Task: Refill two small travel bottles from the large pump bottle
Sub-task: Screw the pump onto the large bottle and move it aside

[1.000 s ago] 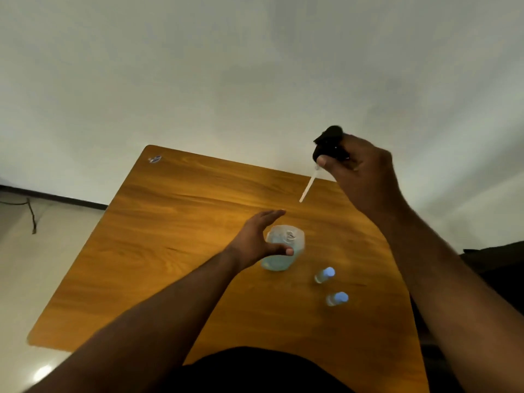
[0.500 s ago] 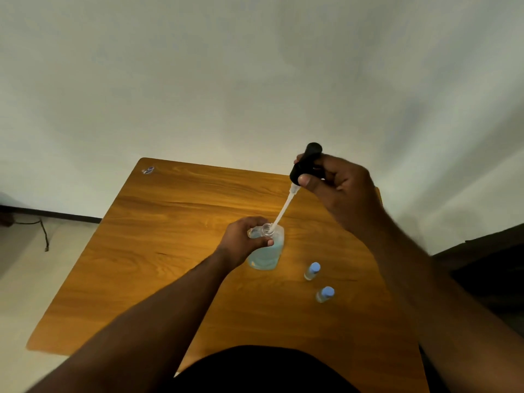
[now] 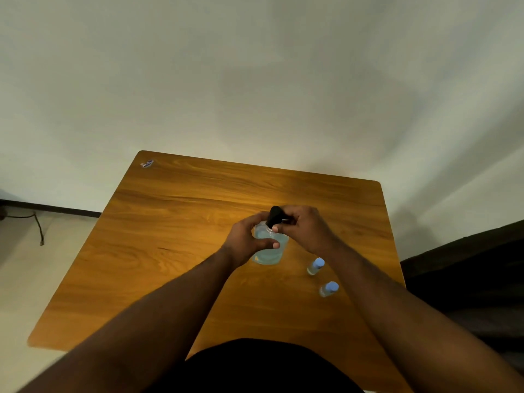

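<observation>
While the right hand (image 3: 304, 228) pinches the black pump head (image 3: 274, 216), now seated on the neck where a second ago it hung clear with its tube exposed, the left hand (image 3: 246, 241) clasps the clear large pump bottle of blue liquid (image 3: 268, 249). At four o'clock, two small blue-capped travel bottles (image 3: 315, 266) stand capped on the wooden table (image 3: 170, 236). Refilling appears finished; the pump is being refitted.
</observation>
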A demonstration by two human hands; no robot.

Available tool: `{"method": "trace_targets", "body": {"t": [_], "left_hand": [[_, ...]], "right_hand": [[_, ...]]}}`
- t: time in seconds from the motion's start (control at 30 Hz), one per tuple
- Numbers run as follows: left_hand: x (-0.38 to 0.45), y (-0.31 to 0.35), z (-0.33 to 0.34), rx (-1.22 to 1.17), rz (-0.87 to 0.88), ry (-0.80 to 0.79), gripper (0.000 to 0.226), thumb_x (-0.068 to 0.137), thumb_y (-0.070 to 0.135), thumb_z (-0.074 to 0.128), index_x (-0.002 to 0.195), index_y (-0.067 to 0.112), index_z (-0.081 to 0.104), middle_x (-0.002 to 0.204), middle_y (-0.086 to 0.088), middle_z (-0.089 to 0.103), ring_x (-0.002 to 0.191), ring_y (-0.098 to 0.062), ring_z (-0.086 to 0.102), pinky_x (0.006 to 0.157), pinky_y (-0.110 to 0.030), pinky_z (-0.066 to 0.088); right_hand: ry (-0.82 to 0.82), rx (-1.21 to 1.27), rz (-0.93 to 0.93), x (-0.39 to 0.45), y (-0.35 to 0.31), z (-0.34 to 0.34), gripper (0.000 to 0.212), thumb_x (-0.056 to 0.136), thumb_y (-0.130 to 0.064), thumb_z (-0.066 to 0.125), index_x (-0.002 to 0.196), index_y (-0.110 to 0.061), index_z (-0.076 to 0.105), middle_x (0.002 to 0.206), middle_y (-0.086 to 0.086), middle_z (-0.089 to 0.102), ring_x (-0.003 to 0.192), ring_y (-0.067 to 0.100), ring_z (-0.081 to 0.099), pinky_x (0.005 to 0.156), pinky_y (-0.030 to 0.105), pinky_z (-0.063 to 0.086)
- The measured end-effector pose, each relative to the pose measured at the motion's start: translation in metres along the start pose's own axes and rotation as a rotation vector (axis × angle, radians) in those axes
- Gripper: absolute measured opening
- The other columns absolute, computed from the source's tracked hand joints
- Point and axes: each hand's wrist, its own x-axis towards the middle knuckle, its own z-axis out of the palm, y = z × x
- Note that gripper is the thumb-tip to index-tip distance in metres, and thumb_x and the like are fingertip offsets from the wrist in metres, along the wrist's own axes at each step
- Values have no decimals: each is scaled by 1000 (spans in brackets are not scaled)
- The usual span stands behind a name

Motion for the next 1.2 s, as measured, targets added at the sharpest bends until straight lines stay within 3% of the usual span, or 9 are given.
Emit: {"method": "trace_targets", "body": {"t": [0.13,0.33,0.53,0.73,0.9,1.07,1.2], "left_hand": [[3,-8,-1,-16,9,-20,68,64,20,90,125,28,62,125,12,65,120,0,55,90,-14,47],[5,-11,-3,22,3,-21,73,62,25,91,128,27,59,126,7,64,122,-13,56,99,-41,51],[2,-7,-3,23,25,-8,69,62,30,90,121,49,58,119,22,65,118,0,56,91,-28,51],[2,-9,-2,24,44,0,70,63,30,90,126,36,59,122,16,65,121,-6,56,100,-39,50],[3,-14,-3,68,6,11,79,60,35,91,131,30,55,127,9,62,124,-11,53,100,-42,50],[1,-21,-3,36,-44,37,79,60,33,91,130,24,55,125,7,63,122,-11,54,103,-41,49],[3,-20,-3,31,-39,34,75,59,34,91,126,29,57,122,8,64,121,-10,55,100,-36,50]], "right_hand": [[-37,2,23,2,6,5,25,81,-12,71,101,-27,70,91,-20,68,88,-6,64,71,7,47],[32,71,-4,-3,16,11,32,80,-13,73,111,-21,67,101,-10,71,95,3,67,82,22,55],[209,11,52,-5,26,28,36,76,-23,78,102,-11,57,102,2,69,99,11,66,79,26,57],[213,82,54,-11,33,34,45,75,-14,78,115,-22,61,114,-4,58,110,3,55,85,12,50],[316,54,97,-10,37,39,40,70,-19,83,103,-12,62,108,2,61,104,13,59,84,25,53],[252,143,102,-14,37,41,62,70,-17,83,126,-18,55,126,-5,49,116,10,54,83,14,52],[293,182,122,-16,38,43,59,69,-15,84,121,-12,55,126,5,52,118,18,55,89,28,54]]}}
